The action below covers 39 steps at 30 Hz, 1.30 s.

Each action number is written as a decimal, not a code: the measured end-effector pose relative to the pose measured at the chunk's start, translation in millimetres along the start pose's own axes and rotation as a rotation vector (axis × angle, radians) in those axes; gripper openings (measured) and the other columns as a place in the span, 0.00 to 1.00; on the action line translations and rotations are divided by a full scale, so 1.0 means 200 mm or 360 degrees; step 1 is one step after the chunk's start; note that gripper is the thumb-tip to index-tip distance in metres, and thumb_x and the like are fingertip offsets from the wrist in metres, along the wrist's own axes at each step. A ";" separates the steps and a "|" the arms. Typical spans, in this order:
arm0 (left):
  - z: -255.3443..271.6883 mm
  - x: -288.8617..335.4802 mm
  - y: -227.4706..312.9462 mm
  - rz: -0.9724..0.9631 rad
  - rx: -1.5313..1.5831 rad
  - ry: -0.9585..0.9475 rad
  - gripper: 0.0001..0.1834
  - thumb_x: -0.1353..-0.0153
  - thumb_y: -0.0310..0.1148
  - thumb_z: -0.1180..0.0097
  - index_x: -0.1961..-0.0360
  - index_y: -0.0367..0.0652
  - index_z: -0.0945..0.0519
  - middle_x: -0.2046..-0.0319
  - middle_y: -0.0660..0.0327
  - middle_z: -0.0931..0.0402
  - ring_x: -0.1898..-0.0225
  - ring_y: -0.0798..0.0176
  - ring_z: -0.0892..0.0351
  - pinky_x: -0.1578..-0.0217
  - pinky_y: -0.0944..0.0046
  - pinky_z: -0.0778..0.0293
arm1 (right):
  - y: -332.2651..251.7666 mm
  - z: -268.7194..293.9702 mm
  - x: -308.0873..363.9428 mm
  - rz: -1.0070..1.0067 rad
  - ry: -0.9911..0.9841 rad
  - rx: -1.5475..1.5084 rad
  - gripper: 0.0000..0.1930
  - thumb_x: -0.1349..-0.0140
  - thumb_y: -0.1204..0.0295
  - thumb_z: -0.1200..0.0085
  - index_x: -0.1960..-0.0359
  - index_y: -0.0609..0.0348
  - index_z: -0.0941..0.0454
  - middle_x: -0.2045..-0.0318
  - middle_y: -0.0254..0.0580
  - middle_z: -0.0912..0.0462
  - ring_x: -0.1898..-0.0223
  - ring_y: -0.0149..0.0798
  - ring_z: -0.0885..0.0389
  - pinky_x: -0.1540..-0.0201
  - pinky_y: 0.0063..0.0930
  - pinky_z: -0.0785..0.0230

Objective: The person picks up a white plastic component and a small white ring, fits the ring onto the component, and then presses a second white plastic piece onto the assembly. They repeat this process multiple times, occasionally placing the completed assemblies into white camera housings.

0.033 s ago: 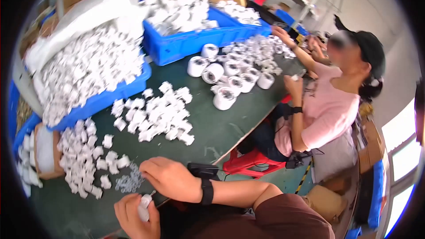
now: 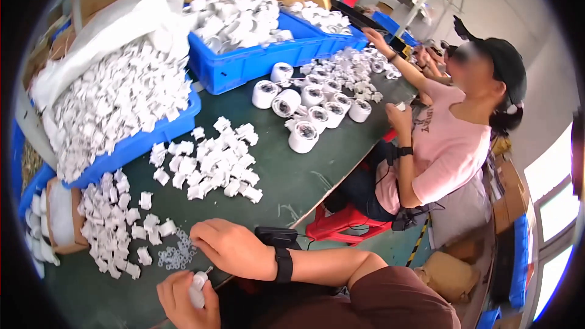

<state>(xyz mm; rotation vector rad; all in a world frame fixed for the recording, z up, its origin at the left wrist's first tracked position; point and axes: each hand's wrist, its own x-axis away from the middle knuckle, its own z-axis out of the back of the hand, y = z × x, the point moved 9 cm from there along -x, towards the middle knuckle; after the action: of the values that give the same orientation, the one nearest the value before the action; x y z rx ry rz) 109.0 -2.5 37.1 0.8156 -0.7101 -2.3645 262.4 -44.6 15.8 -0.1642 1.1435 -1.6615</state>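
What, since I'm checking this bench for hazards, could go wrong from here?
The right hand might scatter the loose grey rings lying close beside it. The small white piece in the left hand, held near the edge of the table, could slip and drop.

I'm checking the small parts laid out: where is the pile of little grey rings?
In the head view, the pile of little grey rings lies left of centre, low down, between loose white pieces and the right hand.
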 end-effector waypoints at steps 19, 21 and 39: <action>0.01 -0.05 0.06 -0.0086 0.0016 -0.0135 0.14 0.45 0.24 0.35 0.56 0.38 0.20 0.57 0.50 0.21 0.53 0.42 0.24 0.49 0.48 0.29 | -0.05 -0.05 0.13 -0.0243 -0.0495 -0.1280 0.05 0.36 0.77 0.38 0.59 0.61 0.16 0.59 0.40 0.18 0.54 0.38 0.18 0.51 0.29 0.26; 0.01 -0.05 0.06 -0.0093 0.0027 -0.0134 0.14 0.45 0.24 0.35 0.56 0.38 0.20 0.57 0.49 0.21 0.53 0.42 0.24 0.49 0.48 0.29 | -0.05 -0.05 0.13 -0.0275 -0.0529 -0.1289 0.05 0.36 0.77 0.38 0.59 0.61 0.16 0.59 0.40 0.18 0.54 0.37 0.18 0.51 0.28 0.26; 0.03 0.02 0.03 -0.0183 0.0047 0.0181 0.15 0.46 0.26 0.30 0.58 0.41 0.21 0.59 0.52 0.22 0.57 0.45 0.23 0.53 0.49 0.28 | 0.01 -0.20 0.18 -0.0813 -0.0661 -0.1686 0.07 0.31 0.72 0.40 0.57 0.64 0.19 0.60 0.35 0.18 0.56 0.26 0.21 0.51 0.22 0.27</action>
<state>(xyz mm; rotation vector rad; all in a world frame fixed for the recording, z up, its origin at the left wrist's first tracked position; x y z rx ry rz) 104.1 -8.0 42.5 1.0199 -0.6684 -2.3912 223.7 -48.7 -21.2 -1.4930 1.6128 -1.1567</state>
